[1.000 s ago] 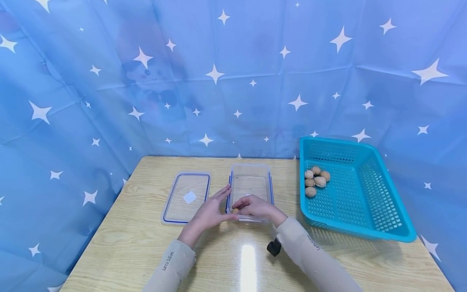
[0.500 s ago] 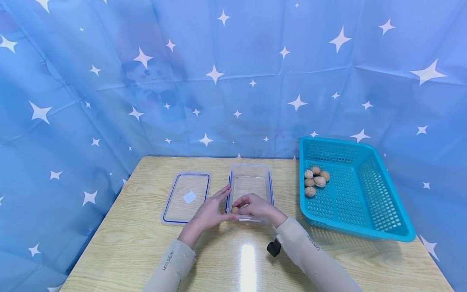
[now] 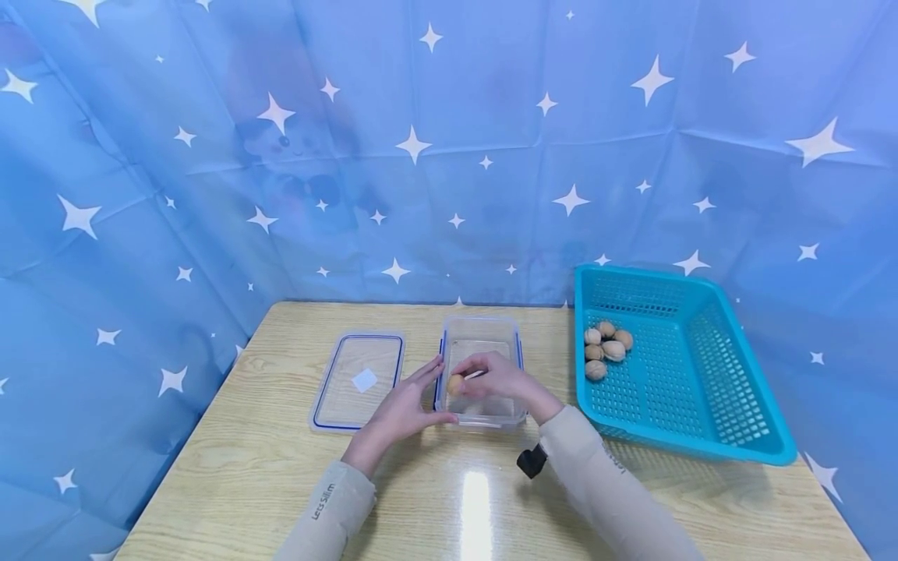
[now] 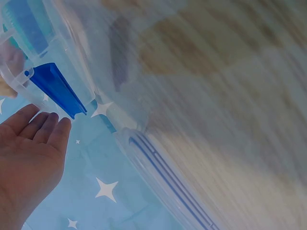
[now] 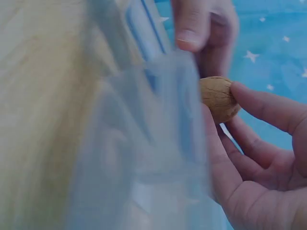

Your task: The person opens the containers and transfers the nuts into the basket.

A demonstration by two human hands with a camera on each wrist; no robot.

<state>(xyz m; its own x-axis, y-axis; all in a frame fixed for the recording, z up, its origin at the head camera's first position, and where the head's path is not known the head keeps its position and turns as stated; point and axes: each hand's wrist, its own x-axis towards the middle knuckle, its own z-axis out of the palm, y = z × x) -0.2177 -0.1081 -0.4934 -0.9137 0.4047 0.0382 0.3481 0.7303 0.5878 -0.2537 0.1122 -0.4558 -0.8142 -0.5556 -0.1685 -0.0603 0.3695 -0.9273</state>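
My right hand (image 3: 500, 379) pinches a walnut (image 3: 456, 384) between thumb and fingers, over the near left part of a clear plastic food container (image 3: 480, 358) with blue side clips. The right wrist view shows the same walnut (image 5: 218, 99) at the fingertips, close to the container's wall. My left hand (image 3: 398, 409) lies at the container's near left corner, its fingers extended along the side and its thumb at the front rim. In the left wrist view, the fingertips of that hand (image 4: 36, 153) are right below a blue clip (image 4: 56, 91).
A clear lid (image 3: 340, 399) with a blue seal and a white label lies left of the container. At the right, a turquoise basket (image 3: 673, 374) bears several walnuts (image 3: 614, 351) in its left side. A blue star-patterned curtain (image 3: 484, 202) hangs behind the wooden table (image 3: 238, 460).
My right hand has raised the walnut from the container's near left corner and shifted it slightly toward the back. My left hand stays in place.
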